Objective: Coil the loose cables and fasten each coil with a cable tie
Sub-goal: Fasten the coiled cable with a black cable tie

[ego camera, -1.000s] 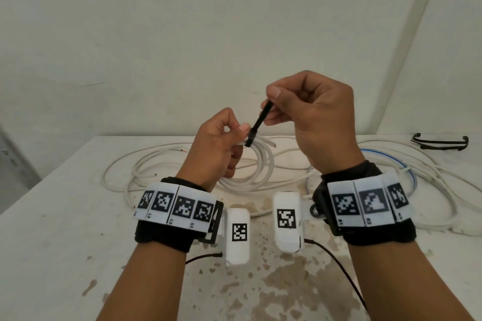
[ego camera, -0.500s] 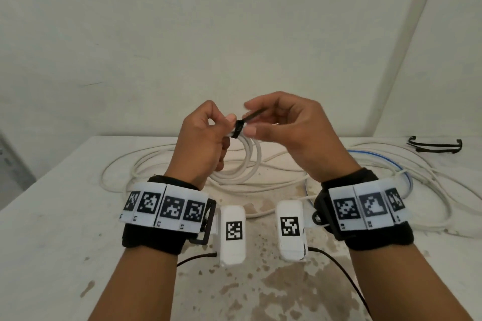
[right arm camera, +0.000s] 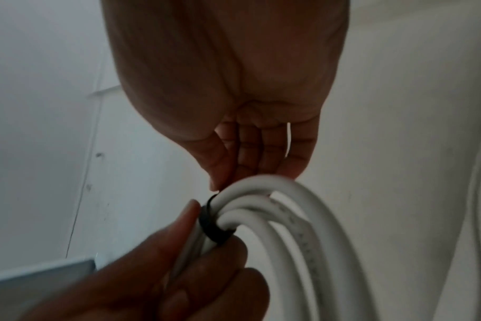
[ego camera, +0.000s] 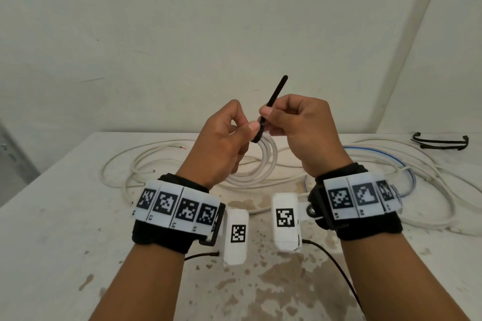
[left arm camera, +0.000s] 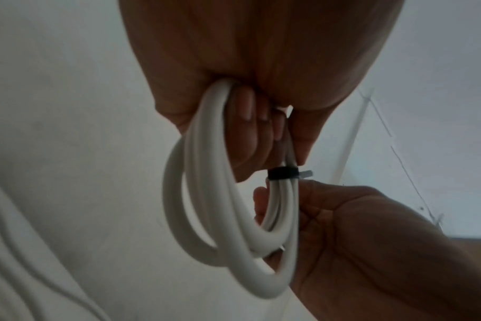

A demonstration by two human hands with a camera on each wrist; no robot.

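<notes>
A small white cable coil (ego camera: 263, 164) hangs above the table, gripped near its top by my left hand (ego camera: 247, 130). A black cable tie (ego camera: 273, 96) is looped round the bundled strands, and its tail sticks up and to the right. My right hand (ego camera: 266, 117) pinches that tail just above the loop. In the left wrist view the black cable tie (left arm camera: 283, 173) sits snug on the coil (left arm camera: 206, 206), with the right hand (left arm camera: 343, 228) below it. In the right wrist view the tie (right arm camera: 214, 228) circles the coil (right arm camera: 289, 217) beside the left hand's fingers (right arm camera: 190, 217).
Loose white cables (ego camera: 156, 164) sprawl over the stained white table (ego camera: 52, 242) behind my hands. A blue-edged cable (ego camera: 391, 154) lies at the right. Spare black ties (ego camera: 440, 141) lie at the back right. The wall stands close behind.
My right hand has taken a new pinch lower on the tie's tail, close to the loop, so the tail now stands free above the fingers. Both hands still hold the coil up.
</notes>
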